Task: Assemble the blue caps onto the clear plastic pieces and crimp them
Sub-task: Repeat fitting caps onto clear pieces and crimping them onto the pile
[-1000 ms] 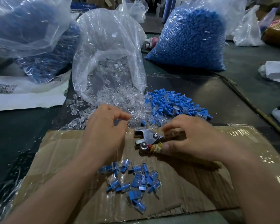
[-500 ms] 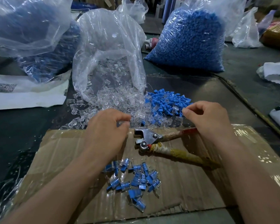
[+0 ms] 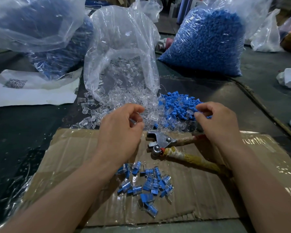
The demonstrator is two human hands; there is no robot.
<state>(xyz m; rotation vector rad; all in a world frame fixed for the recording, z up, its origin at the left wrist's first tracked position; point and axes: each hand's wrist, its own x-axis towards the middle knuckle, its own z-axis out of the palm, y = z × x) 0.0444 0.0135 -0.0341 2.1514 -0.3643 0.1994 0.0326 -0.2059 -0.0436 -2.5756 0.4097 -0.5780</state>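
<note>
Right fingers point(image 3: 203, 107) over blue caps point(image 3: 175, 105)

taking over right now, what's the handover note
Left hand: pinches a clear plastic piece beside the clear pile.
Right hand: fingers curled over the loose blue caps; whether it has one is unclear.
Crimping pliers lie free on the cardboard.
Done: a small heap of capped pieces on the cardboard.
To do: cap this piece, crimp it, then work through the loose piles.
</note>
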